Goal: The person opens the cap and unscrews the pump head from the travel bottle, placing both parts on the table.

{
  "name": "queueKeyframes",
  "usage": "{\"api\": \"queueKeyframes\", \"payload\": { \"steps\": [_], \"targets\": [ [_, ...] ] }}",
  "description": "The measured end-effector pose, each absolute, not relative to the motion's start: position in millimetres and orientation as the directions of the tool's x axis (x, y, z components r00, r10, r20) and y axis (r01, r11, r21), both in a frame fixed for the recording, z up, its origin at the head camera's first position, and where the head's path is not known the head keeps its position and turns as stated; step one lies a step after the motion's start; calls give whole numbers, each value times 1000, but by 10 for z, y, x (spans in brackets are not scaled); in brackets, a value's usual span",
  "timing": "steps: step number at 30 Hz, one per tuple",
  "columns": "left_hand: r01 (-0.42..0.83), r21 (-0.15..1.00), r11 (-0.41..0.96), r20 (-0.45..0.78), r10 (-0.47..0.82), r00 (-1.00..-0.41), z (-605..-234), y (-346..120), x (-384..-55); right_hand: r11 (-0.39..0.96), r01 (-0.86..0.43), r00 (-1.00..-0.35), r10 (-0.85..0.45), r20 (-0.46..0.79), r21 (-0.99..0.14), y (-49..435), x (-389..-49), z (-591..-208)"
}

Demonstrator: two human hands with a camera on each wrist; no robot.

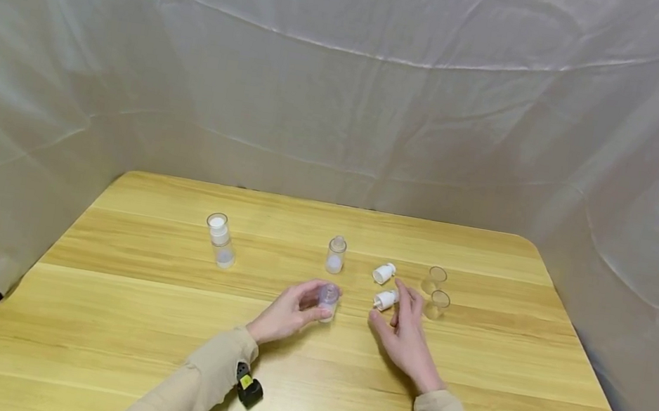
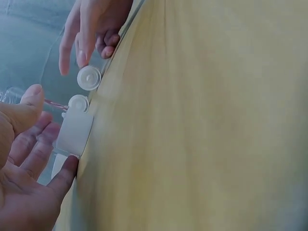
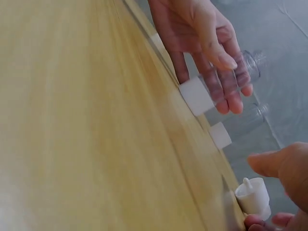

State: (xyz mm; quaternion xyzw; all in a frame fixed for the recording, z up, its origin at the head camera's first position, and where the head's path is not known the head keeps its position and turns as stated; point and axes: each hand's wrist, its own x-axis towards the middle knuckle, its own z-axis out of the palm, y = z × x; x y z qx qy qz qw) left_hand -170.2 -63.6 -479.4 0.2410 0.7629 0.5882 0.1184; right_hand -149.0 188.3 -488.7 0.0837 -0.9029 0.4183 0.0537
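My left hand (image 1: 291,310) holds a small clear bottle (image 1: 327,309) with a white bottom part upright at the table's middle, thumb in front and fingers behind. The bottle's threaded neck is uncapped, and its white base (image 3: 196,96) shows at the table in the right wrist view. Over a white pump head (image 1: 384,300) lying on its side, my right hand (image 1: 406,334) reaches with fingers and thumb spread. Its fingertips are right at the pump head's far end, while the thumb stands apart in the right wrist view, where the pump's stem (image 3: 247,183) points up.
A second uncapped bottle (image 1: 335,255) stands behind the held one. Another white pump head (image 1: 384,273) lies beyond my right hand. Two clear caps (image 1: 434,281) stand to the right. At the left is a bottle (image 1: 220,240) with pump and clear cap on. Grey cloth (image 1: 343,115) surrounds the table.
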Motion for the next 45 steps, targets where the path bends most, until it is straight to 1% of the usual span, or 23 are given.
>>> {"api": "queueKeyframes", "payload": {
  "steps": [9, 17, 21, 25, 29, 33, 39, 45],
  "targets": [
    [187, 959, 213, 86, 411, -908, -4757, -552, -1880, 526, -147, -986, -12, 165, -838, 1833, -1495, -4956],
    [140, 964, 225, 58, 337, -940, -4736, -514, -1932, 521, -148, -982, 24, 187, -841, 1800, -1487, -4978],
    [136, 967, 214, 64, 314, -947, -4750, -495, -1937, 507, -168, -977, 32, 212, -846, 1800, -1482, -4996],
    [129, 970, 208, 65, 293, -954, -4759, -465, -1940, 465, -181, -973, 45, 227, -867, 1805, -1483, -5008],
    [123, 970, 212, 62, 275, -959, -4764, -439, -1943, 449, -203, -960, 85, 268, -870, 1797, -1489, -5008],
    [126, 968, 217, 64, 272, -960, -4768, -435, -1934, 412, -227, -946, 123, 301, -882, 1758, -1446, -4913],
    [146, 966, 215, 82, 281, -956, -4783, -436, -1933, 358, -258, -940, 121, 319, -897, 1714, -1336, -4695],
    [123, 971, 203, 65, 271, -960, -4770, -432, -1918, 356, -288, -926, 134, 353, -889, 1727, -1335, -4694]
  ]
}}
